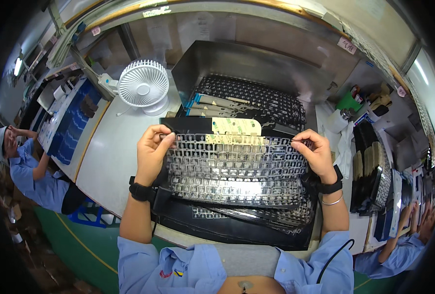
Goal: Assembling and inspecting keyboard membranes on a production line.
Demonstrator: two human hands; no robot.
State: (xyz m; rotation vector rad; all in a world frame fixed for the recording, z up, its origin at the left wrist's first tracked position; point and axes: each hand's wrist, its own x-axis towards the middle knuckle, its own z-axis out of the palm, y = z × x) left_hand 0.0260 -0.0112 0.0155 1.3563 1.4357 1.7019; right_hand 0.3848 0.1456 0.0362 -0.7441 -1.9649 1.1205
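- Head view: left hand [152, 149] and right hand [318, 154] raised, wrists bent, fingers pinched on top corners of one keyboard frame sheet [236, 164].
- Perforated grey lattice with a yellow strip, held over the desk [114, 157].
- One black tray [227, 228] beneath; one white fan [143, 84] behind.

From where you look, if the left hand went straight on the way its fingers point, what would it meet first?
The left hand pinches the perforated sheet by its left edge, fingers pointing right. It would probably slide over that sheet toward the right hand; depth is unclear.
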